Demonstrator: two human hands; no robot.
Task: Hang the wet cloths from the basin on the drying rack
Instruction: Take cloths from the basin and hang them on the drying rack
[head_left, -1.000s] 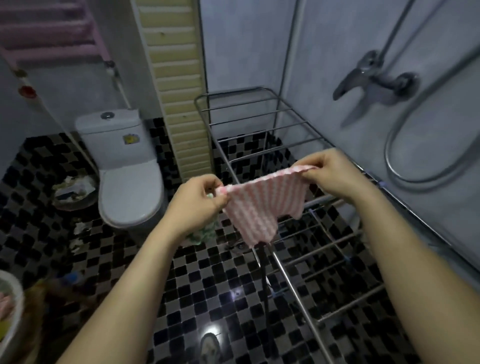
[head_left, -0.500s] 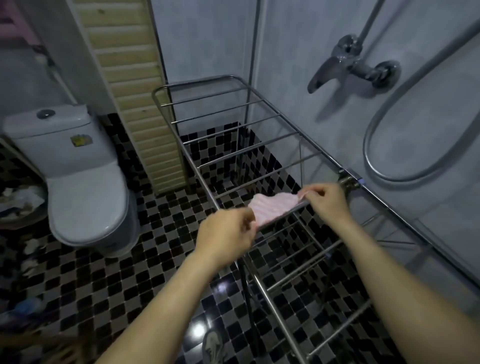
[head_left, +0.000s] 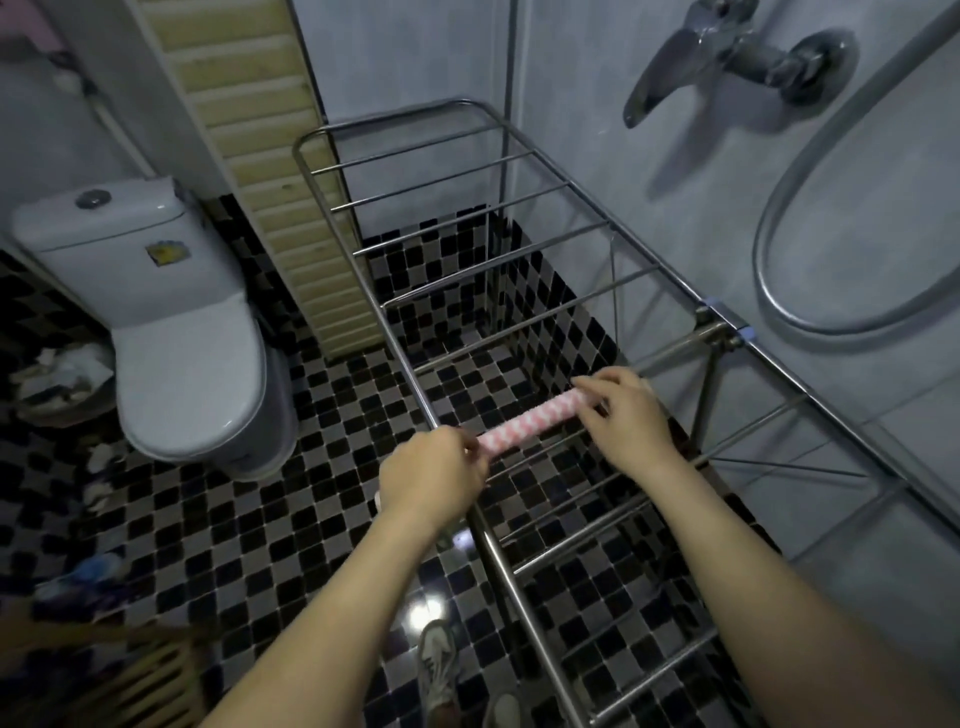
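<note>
A pink-and-white striped cloth (head_left: 530, 421) lies draped over one rail of the steel drying rack (head_left: 457, 221), seen as a narrow band. My left hand (head_left: 434, 478) pinches its near-left end by the rack's side bar. My right hand (head_left: 626, 415) holds its far-right end, fingers pressed on the cloth. Most of the cloth hangs below the rail, out of sight. The basin is out of view.
A white toilet (head_left: 176, 332) stands at left, with a bin of rubbish (head_left: 57, 379) beside it. A shower tap (head_left: 727, 57) and hose (head_left: 810, 260) are on the right wall. A slatted panel (head_left: 280, 171) leans behind the rack. My shoe (head_left: 439, 670) shows below.
The cloth went from held up spread in the air to laid over a rack rail. Both hands lowered with it and my view shifted toward the rack.
</note>
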